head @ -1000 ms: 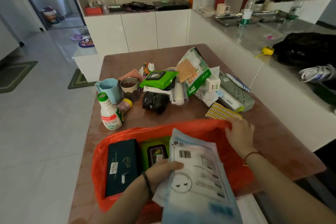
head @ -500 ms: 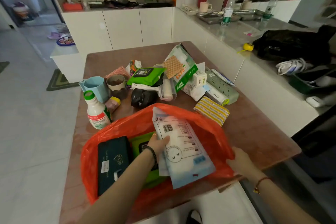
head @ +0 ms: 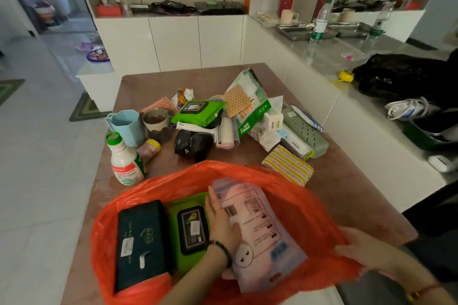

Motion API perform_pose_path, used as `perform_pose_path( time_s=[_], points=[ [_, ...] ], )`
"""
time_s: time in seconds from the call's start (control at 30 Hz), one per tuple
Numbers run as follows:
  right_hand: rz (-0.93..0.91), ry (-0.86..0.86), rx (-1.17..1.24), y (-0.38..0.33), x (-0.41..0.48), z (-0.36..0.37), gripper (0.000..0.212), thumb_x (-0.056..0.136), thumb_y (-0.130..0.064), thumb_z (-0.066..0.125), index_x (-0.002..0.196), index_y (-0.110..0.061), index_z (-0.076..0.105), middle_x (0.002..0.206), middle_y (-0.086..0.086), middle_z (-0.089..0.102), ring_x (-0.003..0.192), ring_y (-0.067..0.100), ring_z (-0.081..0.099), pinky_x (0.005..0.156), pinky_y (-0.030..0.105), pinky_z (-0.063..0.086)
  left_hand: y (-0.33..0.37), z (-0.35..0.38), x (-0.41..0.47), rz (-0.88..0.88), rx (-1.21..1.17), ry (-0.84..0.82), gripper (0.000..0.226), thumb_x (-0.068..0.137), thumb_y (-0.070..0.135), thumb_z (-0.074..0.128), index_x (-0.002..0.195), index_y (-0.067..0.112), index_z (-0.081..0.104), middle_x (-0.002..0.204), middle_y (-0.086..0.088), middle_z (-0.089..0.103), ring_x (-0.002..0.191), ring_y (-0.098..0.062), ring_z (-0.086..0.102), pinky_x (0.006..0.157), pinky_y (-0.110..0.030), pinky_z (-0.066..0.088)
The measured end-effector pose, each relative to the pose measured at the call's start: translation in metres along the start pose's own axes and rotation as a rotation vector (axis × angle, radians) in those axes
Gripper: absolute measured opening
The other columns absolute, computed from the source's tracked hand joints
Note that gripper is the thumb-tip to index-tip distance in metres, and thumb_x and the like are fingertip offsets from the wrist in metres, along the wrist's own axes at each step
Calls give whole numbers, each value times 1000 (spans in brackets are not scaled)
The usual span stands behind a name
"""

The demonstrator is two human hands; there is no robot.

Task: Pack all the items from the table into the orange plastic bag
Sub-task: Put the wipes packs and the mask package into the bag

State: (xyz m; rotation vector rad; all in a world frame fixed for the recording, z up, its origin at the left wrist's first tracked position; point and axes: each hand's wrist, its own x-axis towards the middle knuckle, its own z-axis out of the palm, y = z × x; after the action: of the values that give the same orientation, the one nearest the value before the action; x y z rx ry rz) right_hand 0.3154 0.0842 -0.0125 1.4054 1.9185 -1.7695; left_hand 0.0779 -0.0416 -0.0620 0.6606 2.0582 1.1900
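Here, left hand presses barcode pouch in bag

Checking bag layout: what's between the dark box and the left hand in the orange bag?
Head view: a green wipes pack lies between the dark box and the left hand, inside the orange bag.

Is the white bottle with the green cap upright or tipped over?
Upright. The white bottle stands on its base on the table, cap uppermost.
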Motion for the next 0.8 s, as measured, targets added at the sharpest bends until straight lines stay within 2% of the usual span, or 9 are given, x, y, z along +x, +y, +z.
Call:
perform_pose_path(
  time_s=[0.1,0.17,0.23,0.3,0.37,0.53,0.6,0.7,0.8],
  points=[
    [-1,153,133,-12,18,-30,22,85,-21,63,107,-21,59,101,3,68,84,19,65,68,30,54,12,5,2,248,77,198,92,79,0,57,140,32,-4,151,8,4,142,-17,9,114,-30,13],
    [-82,400,211,-25,41,-42,27,85,-27,63,110,-19,58,104,4,63,85,18,60,68,30,52,28,2,10,423,61,284,77,79,1,60,136,30,18,139,7,23,135,-13,22,114,-35,22],
    [-205,586,99,-41,74,-50,37,83,-26,66,116,-13,56,110,7,62,92,19,59,77,35,52,51,4,20,532,16,272,63,81,3,59,127,34,28,132,8,36,127,-8,34,109,-26,28],
    [-286,598,-71,-56,108,-52,45,82,-25,67,122,-10,53,120,8,59,104,21,57,91,38,48,72,12,30,542,-47,163,55,85,6,56,123,38,32,129,12,42,123,-3,39,106,-17,31],
    [-301,546,-295,-67,139,-51,54,79,-30,70,125,-12,48,126,7,55,107,18,54,91,32,45,85,21,42,500,-87,92,51,86,6,55,123,34,34,128,9,45,120,-4,42,103,-20,34],
    [-107,504,-556,-59,178,-51,91,63,-59,72,134,-19,31,133,6,48,121,27,48,99,47,42,85,33,60,397,-152,55,48,86,6,55,121,32,37,117,16,48,106,1,50,90,-15,42],
    [-130,457,-539,-55,179,-57,79,64,-58,72,124,-17,42,122,4,57,111,24,56,93,43,47,82,33,63,363,-173,48,46,85,6,56,117,35,37,113,20,48,103,4,52,88,-16,45],
    [-280,429,-281,-62,165,-66,46,76,-38,71,111,-12,56,107,6,66,93,18,63,79,35,54,83,34,65,313,-279,48,46,85,2,57,113,33,39,111,15,50,99,4,54,81,-11,49],
    [-544,493,45,-84,135,-66,16,82,-28,67,95,-22,60,95,-2,68,80,3,66,62,13,51,90,38,67,244,-464,20,49,83,3,59,122,22,39,113,6,51,99,1,54,74,-7,50]
  ],
)
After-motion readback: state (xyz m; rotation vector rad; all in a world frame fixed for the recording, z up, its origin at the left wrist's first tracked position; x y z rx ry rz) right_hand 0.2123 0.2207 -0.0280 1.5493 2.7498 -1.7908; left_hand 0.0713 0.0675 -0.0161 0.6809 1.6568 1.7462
